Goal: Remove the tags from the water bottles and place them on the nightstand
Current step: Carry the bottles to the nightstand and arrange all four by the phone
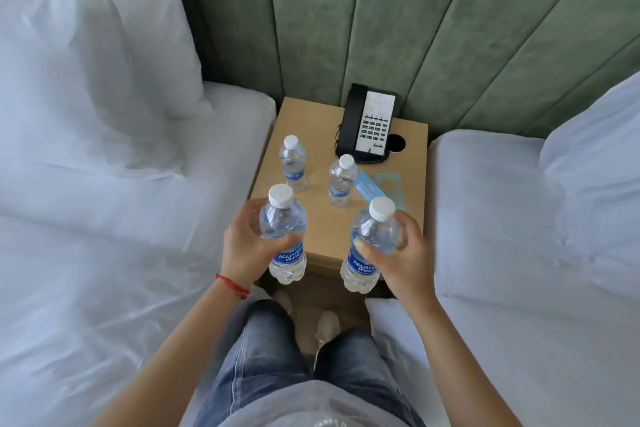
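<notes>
My left hand (pixel 244 243) grips a clear water bottle (pixel 284 236) with a white cap and blue label, upright above the front edge of the wooden nightstand (pixel 311 121). My right hand (pixel 403 253) grips a second such bottle (pixel 369 250), and a light blue tag (pixel 370 188) sticks up behind its neck. Two more bottles stand on the nightstand: one at the left (pixel 293 163), one in the middle (pixel 342 180). Another pale blue tag (pixel 393 184) lies flat on the nightstand at the right.
A black and white telephone (pixel 369 123) sits at the back of the nightstand beside a round cable hole (pixel 396 143). White beds flank it, left (pixel 104 218) and right (pixel 519 236). A green padded wall (pixel 381 10) rises behind. My legs and shoes are below.
</notes>
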